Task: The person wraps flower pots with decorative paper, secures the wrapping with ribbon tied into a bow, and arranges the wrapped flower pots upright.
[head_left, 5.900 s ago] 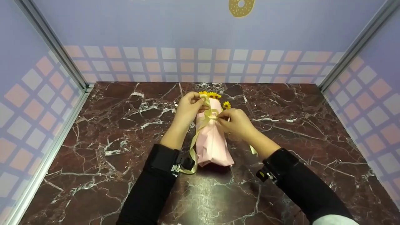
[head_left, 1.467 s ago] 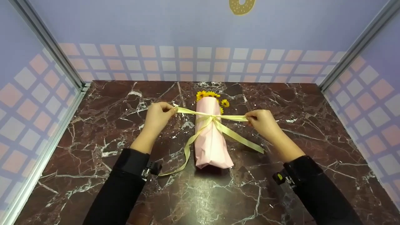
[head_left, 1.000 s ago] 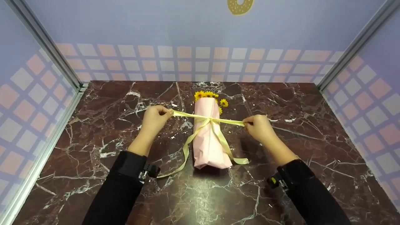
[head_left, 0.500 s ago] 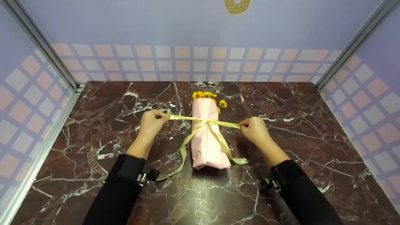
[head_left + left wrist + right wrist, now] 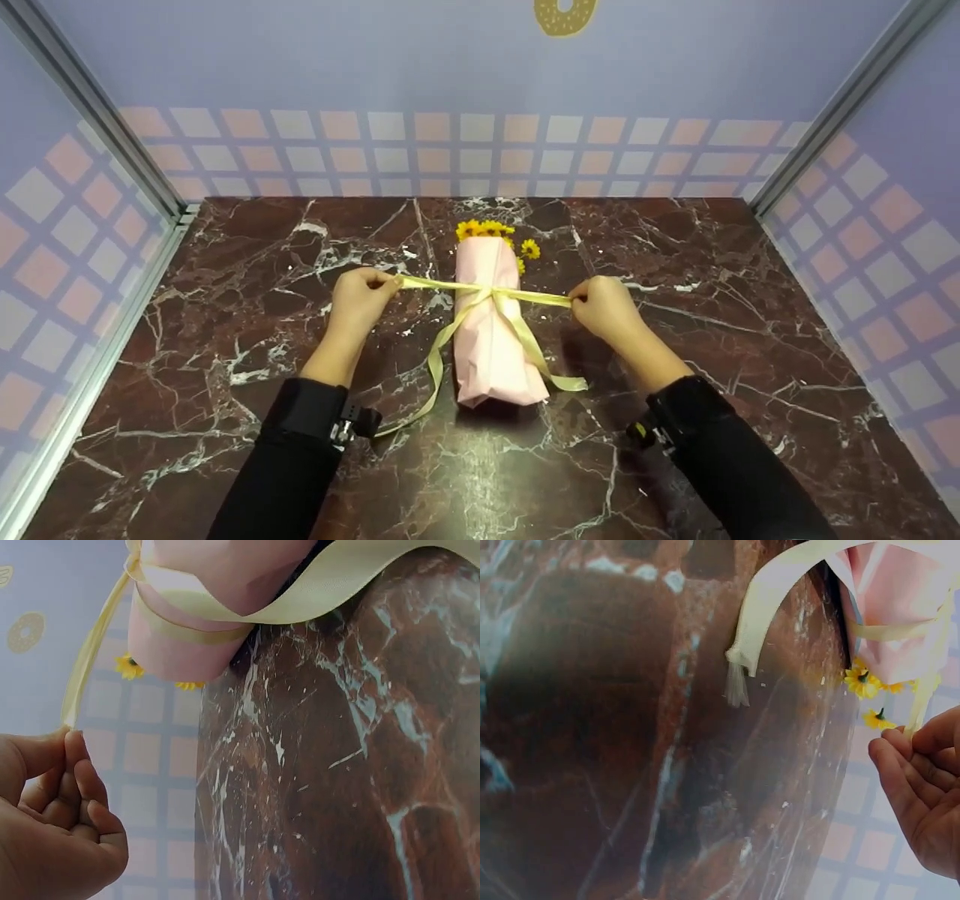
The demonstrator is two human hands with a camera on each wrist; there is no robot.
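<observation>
A bouquet wrapped in pink paper (image 5: 491, 352) lies on the table, its yellow flowers (image 5: 487, 227) poking out at the far end. Round its middle runs a pale yellow ribbon (image 5: 532, 298), knotted on top. My left hand (image 5: 356, 300) pinches one stretch of ribbon between thumb and forefinger, left of the bouquet. On the other side, my right hand (image 5: 604, 304) pinches the opposite stretch, so the ribbon is drawn straight across. Two loose tails hang from the knot; the right tail's frayed end (image 5: 737, 682) shows in the right wrist view.
The dark red marbled table (image 5: 300, 465) is bounded by a lilac wall (image 5: 322, 60) with pink and white squares at the back and by side panels. Small white specks are scattered near the bouquet. A camera is strapped to each wrist.
Earlier, both hands worked close together at the ribbon over the bouquet; they then moved apart, drawing it out sideways. The right tail dropped onto the table. Over the last half second little has changed.
</observation>
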